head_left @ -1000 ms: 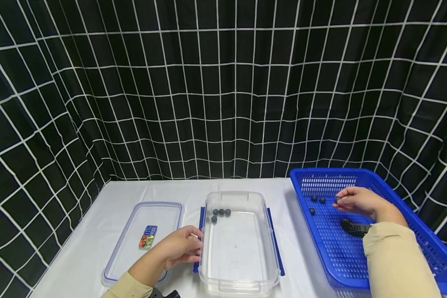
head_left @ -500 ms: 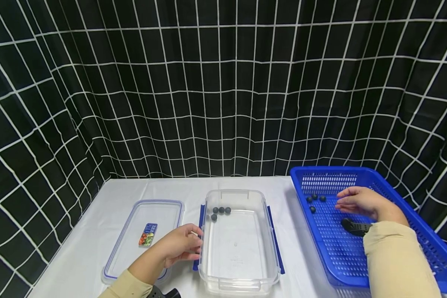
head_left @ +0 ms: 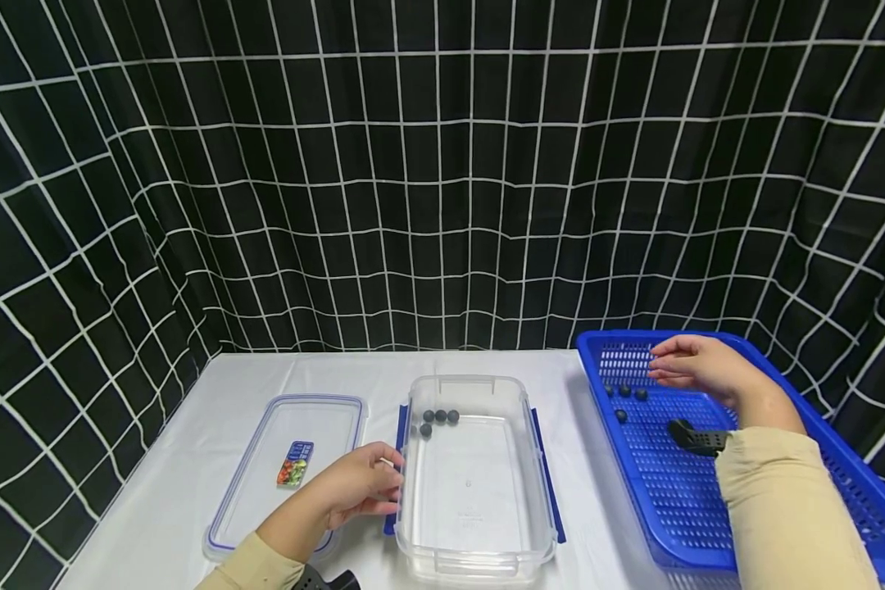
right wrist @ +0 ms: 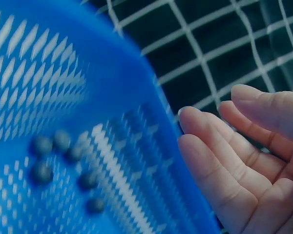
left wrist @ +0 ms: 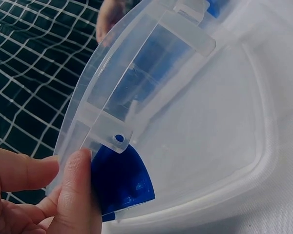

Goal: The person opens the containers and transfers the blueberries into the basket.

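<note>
Currently | I see left hand (head_left: pixel 363 485) holding clear box (head_left: pixel 469 496) by its side | right hand (head_left: pixel 711 373) over blue basket (head_left: pixel 682 500), fingers loosely parted | dark balls (head_left: pixel 441 416) inside both

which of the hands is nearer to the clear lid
Left. The left hand is just beside the clear lid, at the clear container; the right hand is over the blue basket.

Here's beige on my sleeves (head_left: pixel 785 492), blue basket (head_left: pixel 682 508), grey-black balls (head_left: pixel 624 392), clear container (head_left: pixel 472 500), blue latches (left wrist: pixel 121 180), white-gridded black curtain (head_left: pixel 453 184)
</note>
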A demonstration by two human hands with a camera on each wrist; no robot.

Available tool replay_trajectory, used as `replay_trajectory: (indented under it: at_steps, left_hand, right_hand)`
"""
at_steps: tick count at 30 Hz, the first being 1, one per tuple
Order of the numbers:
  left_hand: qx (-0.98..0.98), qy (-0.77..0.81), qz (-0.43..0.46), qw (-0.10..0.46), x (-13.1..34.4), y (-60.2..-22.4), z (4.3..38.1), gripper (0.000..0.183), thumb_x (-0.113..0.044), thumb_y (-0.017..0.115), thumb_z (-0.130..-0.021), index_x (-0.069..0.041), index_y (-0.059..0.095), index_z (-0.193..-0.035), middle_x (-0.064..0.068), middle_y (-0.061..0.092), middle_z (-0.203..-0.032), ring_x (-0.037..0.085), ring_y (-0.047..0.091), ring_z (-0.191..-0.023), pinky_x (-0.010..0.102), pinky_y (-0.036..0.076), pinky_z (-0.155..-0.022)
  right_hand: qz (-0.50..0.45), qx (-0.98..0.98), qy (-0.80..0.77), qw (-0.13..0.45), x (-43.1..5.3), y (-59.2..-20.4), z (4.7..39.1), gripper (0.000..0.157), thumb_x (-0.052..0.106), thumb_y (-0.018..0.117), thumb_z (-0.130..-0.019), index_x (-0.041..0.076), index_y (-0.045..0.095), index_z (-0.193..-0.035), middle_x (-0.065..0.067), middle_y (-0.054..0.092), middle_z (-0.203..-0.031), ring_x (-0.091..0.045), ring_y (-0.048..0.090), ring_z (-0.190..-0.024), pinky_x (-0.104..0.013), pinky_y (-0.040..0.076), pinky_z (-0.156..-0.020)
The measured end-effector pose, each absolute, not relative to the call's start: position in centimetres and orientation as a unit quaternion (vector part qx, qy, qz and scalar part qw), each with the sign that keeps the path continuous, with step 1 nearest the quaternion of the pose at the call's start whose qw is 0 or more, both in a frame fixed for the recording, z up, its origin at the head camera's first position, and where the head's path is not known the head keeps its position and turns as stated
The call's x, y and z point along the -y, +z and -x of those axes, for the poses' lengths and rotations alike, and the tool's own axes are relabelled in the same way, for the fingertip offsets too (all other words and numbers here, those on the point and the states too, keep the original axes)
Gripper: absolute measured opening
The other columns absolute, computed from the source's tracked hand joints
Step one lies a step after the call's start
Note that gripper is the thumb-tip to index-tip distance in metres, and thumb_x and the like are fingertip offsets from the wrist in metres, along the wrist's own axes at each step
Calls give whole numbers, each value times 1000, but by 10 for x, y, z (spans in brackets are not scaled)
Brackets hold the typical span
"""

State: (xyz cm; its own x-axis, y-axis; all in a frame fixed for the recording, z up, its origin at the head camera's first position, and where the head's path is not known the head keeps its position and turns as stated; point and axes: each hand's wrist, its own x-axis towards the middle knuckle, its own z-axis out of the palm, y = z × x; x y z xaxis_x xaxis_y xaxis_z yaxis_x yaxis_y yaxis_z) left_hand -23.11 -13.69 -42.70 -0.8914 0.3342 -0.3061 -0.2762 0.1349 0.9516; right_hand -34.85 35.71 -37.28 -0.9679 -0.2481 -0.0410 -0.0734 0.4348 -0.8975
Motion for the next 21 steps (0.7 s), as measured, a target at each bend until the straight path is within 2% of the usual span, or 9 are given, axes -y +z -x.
replay_trajectory:
  at_steps: [5, 11, 17, 21]
  left_hand:
    - [-716, 659, -24, 231, 136, -427, 231, 27, 0, 54, -86, 4, 45, -111, 5, 51, -80, 14, 56, -70, 27, 59, -64]
    - [-715, 658, -23, 235, 136, -428, 232, 31, -1, 55, -86, 6, 44, -114, 6, 52, -80, 14, 56, -70, 26, 59, -64]
    - [-715, 658, -25, 235, 137, -429, 233, 31, -1, 55, -86, 6, 44, -114, 7, 52, -81, 14, 57, -70, 26, 59, -64]
    - [-713, 660, -23, 234, 137, -428, 232, 29, 0, 55, -86, 5, 45, -112, 6, 52, -80, 14, 57, -70, 27, 59, -64]
  right_hand:
    - [116, -846, -516, 72, -327, -354, 352, 39, 17, 54, -92, -9, 43, -119, -22, 57, -109, -26, 62, -96, -37, 55, -82]
    - [132, -842, -515, 91, -276, -337, 356, 36, 15, 58, -90, -7, 47, -117, -28, 54, -112, -28, 62, -96, -39, 54, -83]
    - [169, -826, -524, 120, -223, -334, 360, 32, 12, 62, -87, -6, 51, -111, -17, 60, -99, -26, 63, -91, -43, 53, -86]
    - [190, -809, -538, 140, -190, -342, 364, 28, 9, 61, -87, -6, 53, -109, -18, 59, -98, -30, 63, -93, -41, 54, -84]
